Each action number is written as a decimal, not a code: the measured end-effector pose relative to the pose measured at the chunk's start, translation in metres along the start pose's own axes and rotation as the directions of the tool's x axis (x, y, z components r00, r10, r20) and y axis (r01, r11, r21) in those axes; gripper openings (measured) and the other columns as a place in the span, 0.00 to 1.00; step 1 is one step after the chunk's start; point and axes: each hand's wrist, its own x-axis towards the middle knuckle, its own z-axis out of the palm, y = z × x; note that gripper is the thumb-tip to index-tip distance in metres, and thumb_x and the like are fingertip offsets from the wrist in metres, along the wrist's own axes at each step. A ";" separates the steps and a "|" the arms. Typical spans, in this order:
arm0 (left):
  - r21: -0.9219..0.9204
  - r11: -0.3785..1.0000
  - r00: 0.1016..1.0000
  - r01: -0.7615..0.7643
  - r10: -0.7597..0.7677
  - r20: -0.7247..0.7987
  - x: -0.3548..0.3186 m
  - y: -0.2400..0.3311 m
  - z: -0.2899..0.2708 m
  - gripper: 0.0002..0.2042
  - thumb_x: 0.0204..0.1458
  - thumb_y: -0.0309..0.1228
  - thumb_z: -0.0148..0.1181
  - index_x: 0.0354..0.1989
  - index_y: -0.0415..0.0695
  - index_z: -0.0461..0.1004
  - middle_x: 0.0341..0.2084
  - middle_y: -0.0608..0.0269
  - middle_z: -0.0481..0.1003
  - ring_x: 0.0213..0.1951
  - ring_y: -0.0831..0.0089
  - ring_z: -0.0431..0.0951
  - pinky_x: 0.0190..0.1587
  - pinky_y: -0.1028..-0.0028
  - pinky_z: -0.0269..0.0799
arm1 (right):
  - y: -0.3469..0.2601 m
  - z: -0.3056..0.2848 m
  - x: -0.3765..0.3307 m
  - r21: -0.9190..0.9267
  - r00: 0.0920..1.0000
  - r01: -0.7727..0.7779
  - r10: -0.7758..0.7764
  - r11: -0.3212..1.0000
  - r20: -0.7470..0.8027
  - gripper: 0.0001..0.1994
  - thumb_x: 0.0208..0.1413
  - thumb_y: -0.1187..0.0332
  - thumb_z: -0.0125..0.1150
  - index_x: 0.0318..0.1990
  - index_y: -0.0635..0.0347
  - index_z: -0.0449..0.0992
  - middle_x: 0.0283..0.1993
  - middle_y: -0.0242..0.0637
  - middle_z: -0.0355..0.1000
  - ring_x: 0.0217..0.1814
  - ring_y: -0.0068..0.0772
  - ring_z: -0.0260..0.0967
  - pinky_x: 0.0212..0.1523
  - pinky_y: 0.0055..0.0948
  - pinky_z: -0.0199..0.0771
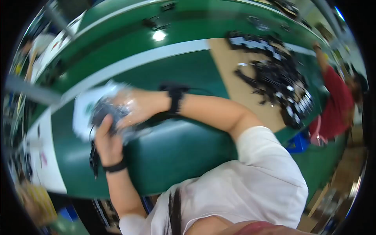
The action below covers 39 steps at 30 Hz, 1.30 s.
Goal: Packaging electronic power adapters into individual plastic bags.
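Note:
My left hand (107, 145), with a black band at the wrist, grips a dark blocky device (102, 111) from its near side, thumb up along it. A black cable (94, 160) hangs below that hand. From the right, my right hand (143, 103) reaches across with its fingers closed on a crumpled clear plastic bag (124, 105) around or against the device; motion blur hides which. Beneath both lies a stack of white bags or sheets (83, 113) with a green mark. A black strap with a dark module sits on my right wrist.
On brown cardboard (231, 86) at the right lies a heap of black cabled devices (274, 68). The green table (176, 139) has a raised green ledge behind it, with a few black items (154, 24). A person in red (333, 105) is at the right; others work at left.

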 end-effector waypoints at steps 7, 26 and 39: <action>-0.061 0.984 0.984 -0.169 0.165 -0.065 -0.001 0.020 -0.020 0.16 0.52 0.25 0.51 0.50 0.36 0.64 0.47 0.54 0.68 0.49 0.63 0.68 0.54 0.62 0.61 | 0.000 -0.044 0.011 0.395 0.892 -0.451 0.415 0.800 0.180 0.34 0.48 0.55 0.60 0.60 0.63 0.56 0.59 0.48 0.59 0.59 0.37 0.57 0.58 0.32 0.55; -0.099 0.934 0.936 -0.344 0.333 -0.113 -0.014 0.025 0.004 0.12 0.43 0.19 0.60 0.38 0.39 0.70 0.33 0.64 0.73 0.36 0.72 0.73 0.42 0.74 0.70 | -0.010 -0.025 0.017 0.541 0.843 -0.519 0.502 0.661 0.195 0.44 0.45 0.47 0.61 0.65 0.50 0.42 0.58 0.49 0.55 0.55 0.40 0.60 0.51 0.39 0.64; -0.007 0.958 0.957 -0.288 0.288 -0.035 -0.012 0.020 0.005 0.14 0.43 0.20 0.60 0.41 0.39 0.69 0.35 0.63 0.73 0.39 0.72 0.73 0.45 0.74 0.68 | -0.011 -0.031 0.027 0.619 0.808 -0.395 0.578 0.679 -0.118 0.23 0.53 0.72 0.55 0.55 0.63 0.58 0.41 0.42 0.70 0.41 0.26 0.68 0.45 0.27 0.67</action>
